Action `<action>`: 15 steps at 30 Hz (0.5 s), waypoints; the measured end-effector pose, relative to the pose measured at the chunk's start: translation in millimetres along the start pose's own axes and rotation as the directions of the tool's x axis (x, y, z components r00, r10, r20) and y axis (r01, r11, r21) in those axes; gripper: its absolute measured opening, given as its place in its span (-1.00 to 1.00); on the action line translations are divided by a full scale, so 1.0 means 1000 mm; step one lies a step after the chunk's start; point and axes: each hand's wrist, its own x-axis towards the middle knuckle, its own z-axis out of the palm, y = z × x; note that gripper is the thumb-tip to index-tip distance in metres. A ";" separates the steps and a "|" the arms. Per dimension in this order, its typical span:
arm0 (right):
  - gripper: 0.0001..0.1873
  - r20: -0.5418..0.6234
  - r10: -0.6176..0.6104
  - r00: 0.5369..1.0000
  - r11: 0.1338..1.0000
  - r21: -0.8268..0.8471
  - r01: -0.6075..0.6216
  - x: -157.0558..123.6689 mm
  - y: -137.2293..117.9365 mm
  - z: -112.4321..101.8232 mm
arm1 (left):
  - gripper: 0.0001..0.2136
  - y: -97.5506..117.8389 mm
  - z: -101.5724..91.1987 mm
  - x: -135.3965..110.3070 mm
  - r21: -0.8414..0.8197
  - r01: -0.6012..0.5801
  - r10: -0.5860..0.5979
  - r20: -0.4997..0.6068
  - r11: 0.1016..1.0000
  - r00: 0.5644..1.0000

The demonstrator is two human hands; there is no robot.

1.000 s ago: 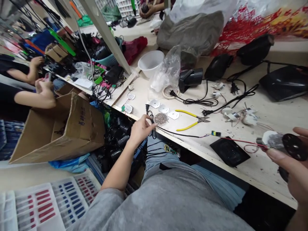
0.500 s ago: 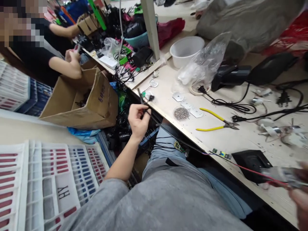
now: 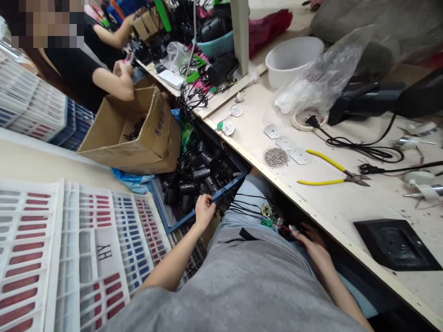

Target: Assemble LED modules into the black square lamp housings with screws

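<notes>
My left hand [image 3: 204, 212] is at the blue rim of a crate of black cylindrical parts [image 3: 197, 180], its fingers at a bundle of black wires [image 3: 238, 205]. These wires run across my lap to small green circuit boards [image 3: 267, 216]. My right hand [image 3: 309, 244] is low by the table's underside, next to red wires [image 3: 285, 228]. Its fingers partly hide whatever lies there. On the pale workbench [image 3: 346, 203] are yellow-handled pliers [image 3: 332, 175], a dish of small metal beads [image 3: 276, 157] and several perforated metal plates [image 3: 286, 143].
A cardboard box [image 3: 138, 143] stands left of the crate. White trays with red and blue strips [image 3: 86, 258] lie at lower left. A co-worker's hands [image 3: 122, 69] work beyond the box. A white bowl [image 3: 294, 62], plastic bag [image 3: 325, 69] and black square plate [image 3: 394, 244] stand on the bench.
My right hand has dropped from above the bench to my lap, and the wired part is now down there. My left hand has moved down from the bench edge to the crate rim.
</notes>
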 end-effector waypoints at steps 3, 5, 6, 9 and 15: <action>-0.48 0.055 0.060 0.997 0.997 -0.062 -0.056 0.011 0.020 0.005 | -0.87 -0.007 0.016 0.001 0.040 0.043 -0.048 0.131 0.998 0.990; -0.44 0.095 0.082 0.992 0.993 -0.093 -0.073 0.014 0.030 0.012 | -0.87 -0.008 0.020 0.006 0.057 0.046 -0.058 0.236 0.997 0.970; -0.42 0.113 0.089 0.990 0.991 -0.108 -0.076 0.016 0.035 0.015 | -0.84 -0.008 0.019 0.010 0.059 0.039 -0.055 0.288 0.997 0.956; -0.35 0.148 0.101 0.984 0.985 -0.156 -0.078 0.019 0.045 0.019 | -0.73 -0.004 0.011 0.031 0.040 0.003 -0.019 0.394 0.999 0.919; -0.28 0.100 0.110 0.989 0.963 -0.259 -0.080 0.023 0.057 0.020 | -0.85 0.028 -0.010 0.117 -0.062 -0.089 0.100 0.212 0.994 0.972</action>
